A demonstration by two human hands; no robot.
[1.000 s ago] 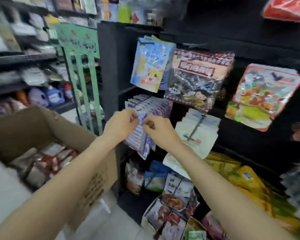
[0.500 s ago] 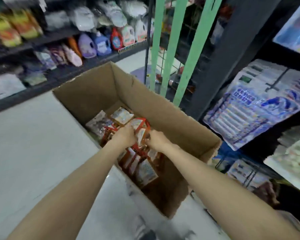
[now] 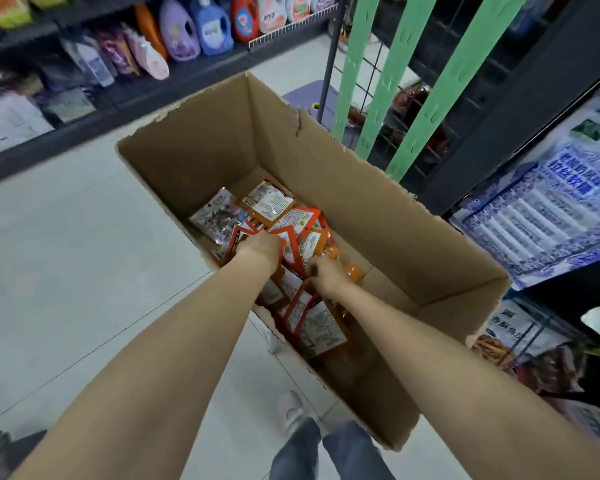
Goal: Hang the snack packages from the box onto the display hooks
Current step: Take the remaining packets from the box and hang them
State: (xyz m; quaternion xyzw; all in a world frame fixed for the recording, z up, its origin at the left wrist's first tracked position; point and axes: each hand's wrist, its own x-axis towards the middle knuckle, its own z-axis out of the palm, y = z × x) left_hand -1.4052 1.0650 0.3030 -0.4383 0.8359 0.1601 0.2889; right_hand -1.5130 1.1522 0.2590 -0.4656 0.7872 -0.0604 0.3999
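Readable writing is pretty thin here; the blue-and-white hanging packs [image 3: 548, 209] on the right-hand rack carry big Chinese lettering, something like 拉丝软糖 on the second line, but the top line is too blurry for me to call; the white pack with a brown snack picture [image 3: 510, 327] below them has Chinese characters too, not legible; the white labels on the packets in the box are just tiny grey print.

The orange-and-red snack packets [image 3: 291, 237] sit in a loose heap at the bottom of the open brown cardboard box [image 3: 378, 209], which stands on the pale tiled floor [image 3: 66, 271]; a couple of clear silvery packets [image 3: 215, 216] lie at the far end of the heap.

Both bare arms reach straight down into the box; the left hand [image 3: 260, 247] has its grip curled around the top edge of a red-bordered packet; the right hand [image 3: 326, 275] is just beside it, fingers curled on the packets under it, pinching one as far as I can see.

Across the aisle, purple, blue and red detergent jugs [image 3: 201, 29] line a dark shelf; mint-green plastic hanging strips [image 3: 392, 74] stand behind the box.
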